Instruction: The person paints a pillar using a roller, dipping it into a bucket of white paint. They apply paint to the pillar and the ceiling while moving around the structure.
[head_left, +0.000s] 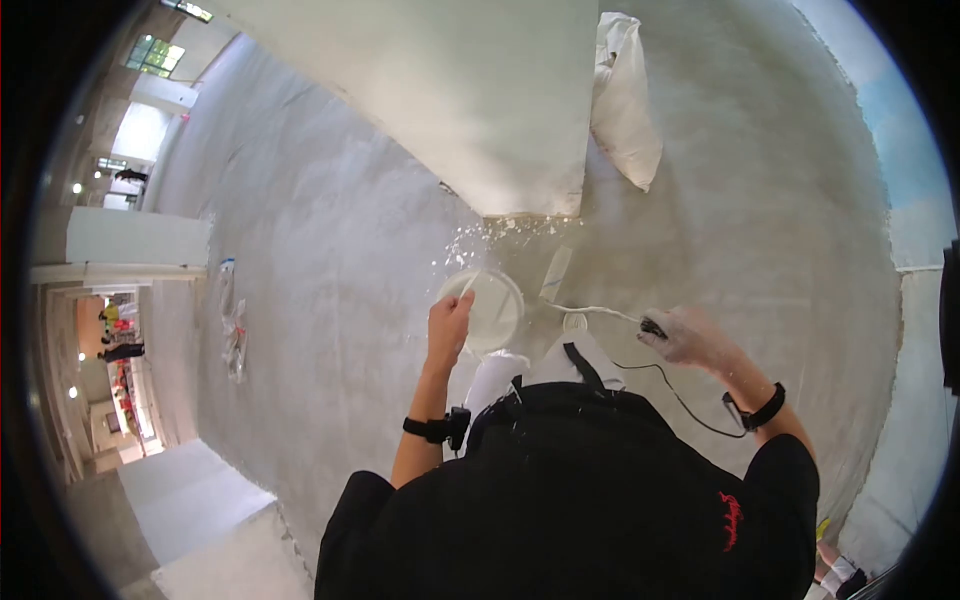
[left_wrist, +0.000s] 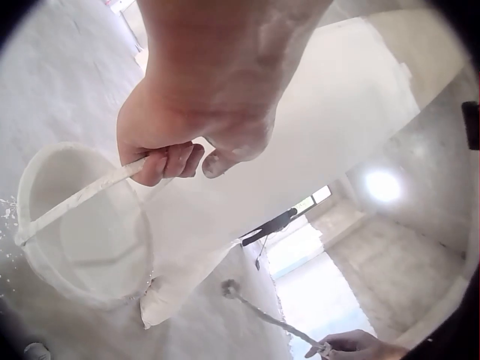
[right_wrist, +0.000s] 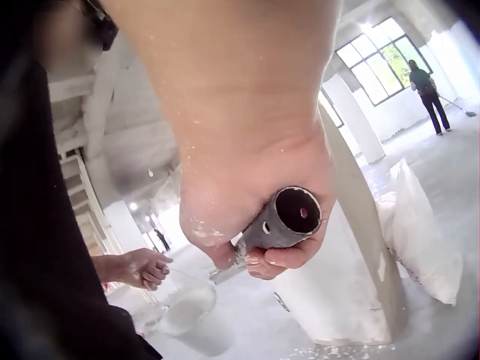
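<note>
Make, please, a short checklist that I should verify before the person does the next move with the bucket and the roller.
1. Left hand grips the bucket handle: ok, curled round it.
2. Right hand grips the roller handle: ok.
3. Roller apart from the bucket: ok, a gap shows in the head view.
4. Floor clean beside the pillar: not ok, white flakes lie there.
5. Bucket standing on the floor: cannot tell.

Round white bucket [head_left: 494,318], bail [left_wrist: 82,199] raised, pale paint roller [head_left: 556,274] near it, dark hollow handle [right_wrist: 280,235]
</note>
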